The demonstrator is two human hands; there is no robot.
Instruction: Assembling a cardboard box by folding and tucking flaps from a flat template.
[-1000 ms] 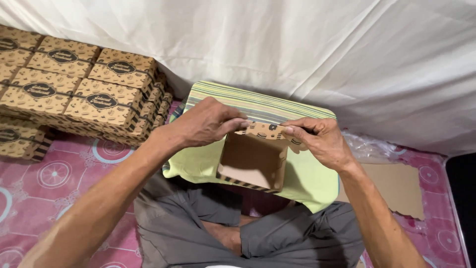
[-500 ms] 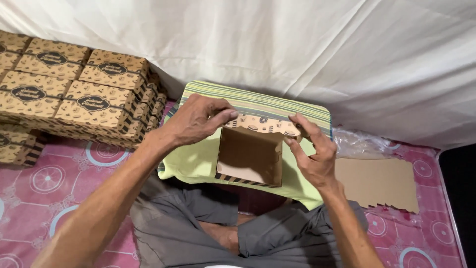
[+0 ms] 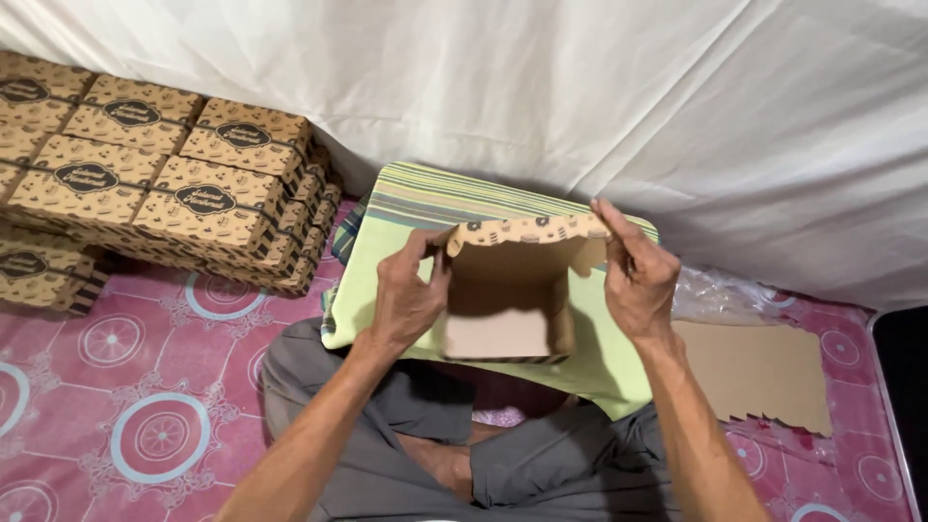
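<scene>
A brown cardboard box (image 3: 507, 307) with a printed outside stands open towards me on a green striped cushion (image 3: 406, 208). My left hand (image 3: 406, 295) grips its left wall, thumb at the top corner. My right hand (image 3: 633, 275) holds the right end of the scalloped lid flap (image 3: 527, 230), fingers raised along it. The inside of the box is bare brown board and nothing lies in it.
Stacks of finished printed boxes (image 3: 164, 188) fill the left side on a pink patterned mat (image 3: 126, 387). Flat brown cardboard blanks (image 3: 759, 372) and clear plastic wrap (image 3: 715, 295) lie at the right. A white sheet (image 3: 580, 87) hangs behind. My crossed legs are below the cushion.
Both hands moved apart from the box's top edge to its sides. The box now faces me more openly with the lid flap lifted up.
</scene>
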